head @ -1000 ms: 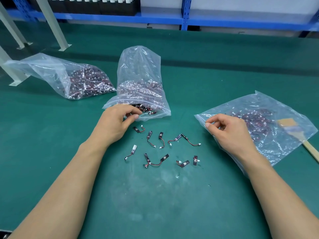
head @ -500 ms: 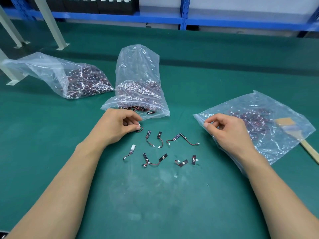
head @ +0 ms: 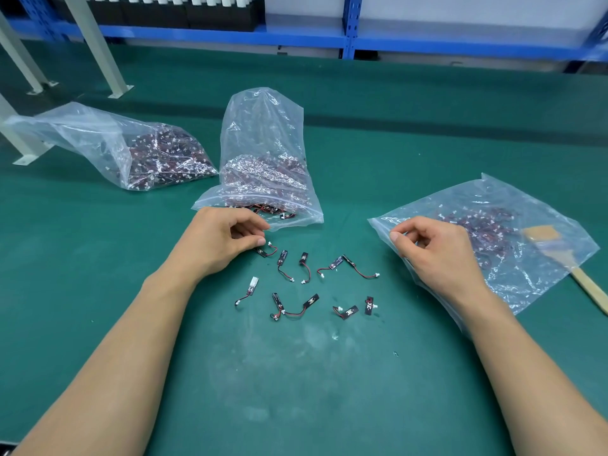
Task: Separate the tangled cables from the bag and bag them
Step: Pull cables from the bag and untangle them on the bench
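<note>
Several short red-and-black cables (head: 306, 284) with black tabs and white plugs lie loose on the green mat between my hands. My left hand (head: 220, 241) has its fingers curled, and its thumb and fingertips pinch the black end of the nearest cable (head: 267, 251), which still lies on the mat. Just behind that hand stands the middle clear bag (head: 263, 166), full of tangled cables that spill from its mouth. My right hand (head: 434, 255) pinches the open left edge of the flat clear bag (head: 513, 238), which holds a thin layer of cables.
A third clear bag (head: 125, 149) of cables lies at the back left. A wooden-handled brush (head: 566, 258) lies partly on the right bag. White frame legs (head: 95, 44) stand at the far left, and blue shelving (head: 352, 31) runs along the back.
My left hand has come down from the middle bag's mouth onto the nearest loose cable. My right hand has stayed on the right bag's edge.
</note>
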A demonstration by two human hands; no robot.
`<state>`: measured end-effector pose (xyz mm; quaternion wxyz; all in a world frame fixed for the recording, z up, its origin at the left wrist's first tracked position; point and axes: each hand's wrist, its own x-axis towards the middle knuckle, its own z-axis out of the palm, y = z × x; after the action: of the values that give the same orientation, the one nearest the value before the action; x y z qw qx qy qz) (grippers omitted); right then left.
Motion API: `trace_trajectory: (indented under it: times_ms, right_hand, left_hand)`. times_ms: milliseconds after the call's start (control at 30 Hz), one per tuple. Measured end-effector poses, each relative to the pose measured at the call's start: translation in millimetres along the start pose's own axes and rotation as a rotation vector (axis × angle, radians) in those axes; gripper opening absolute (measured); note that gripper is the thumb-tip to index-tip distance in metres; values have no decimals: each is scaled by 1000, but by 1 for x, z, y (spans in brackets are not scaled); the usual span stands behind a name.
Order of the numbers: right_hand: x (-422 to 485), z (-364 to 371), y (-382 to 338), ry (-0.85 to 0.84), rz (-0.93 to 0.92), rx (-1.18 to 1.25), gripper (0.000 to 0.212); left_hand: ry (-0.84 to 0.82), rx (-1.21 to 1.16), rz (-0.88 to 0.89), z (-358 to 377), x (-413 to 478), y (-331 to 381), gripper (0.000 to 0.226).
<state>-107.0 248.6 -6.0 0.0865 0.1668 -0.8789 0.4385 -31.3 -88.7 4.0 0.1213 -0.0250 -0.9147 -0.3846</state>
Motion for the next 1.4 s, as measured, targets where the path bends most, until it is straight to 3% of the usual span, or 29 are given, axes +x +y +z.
trace_trajectory:
  times_ms: [1400]
  right_hand:
    - [0,-1,2,10,-22,-32,19]
  left_hand:
    - [51,-5,-9,3,2,-5,27]
